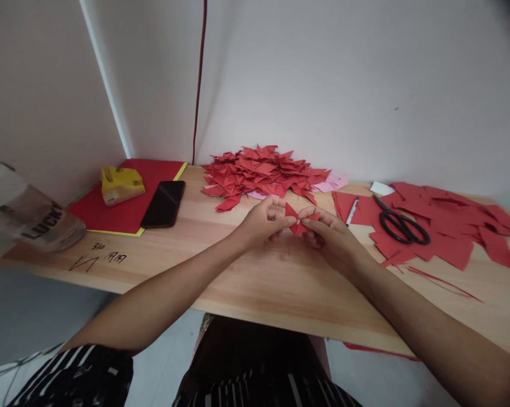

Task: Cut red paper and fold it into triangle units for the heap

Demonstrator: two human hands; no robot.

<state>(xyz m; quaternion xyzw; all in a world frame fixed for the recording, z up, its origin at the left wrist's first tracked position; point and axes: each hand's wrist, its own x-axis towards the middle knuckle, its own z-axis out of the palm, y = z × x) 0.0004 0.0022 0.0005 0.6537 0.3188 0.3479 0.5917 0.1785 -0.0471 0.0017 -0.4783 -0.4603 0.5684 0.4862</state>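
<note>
Between my two hands, above the wooden table, is a small folded red paper piece (296,227) with pointed corners. My left hand (268,219) pinches its left side between thumb and fingers. On the other side, my right hand (326,230) grips the paper the same way, thumb near the middle. Just behind my hands lies a heap of red folded paper pieces (259,169), with some pink ones (333,182) at its right edge. Close to my right hand are a white pen (352,211) and red paper sheets (341,203).
Black-handled scissors (403,226) rest on scattered red paper (450,237) at the right, near thin red strips (444,282). At the left are a black phone (164,203), a yellow packet (122,185) on red sheets (111,217), and a clear container (51,226) marked "LUCKY". A wall (323,85) stands behind.
</note>
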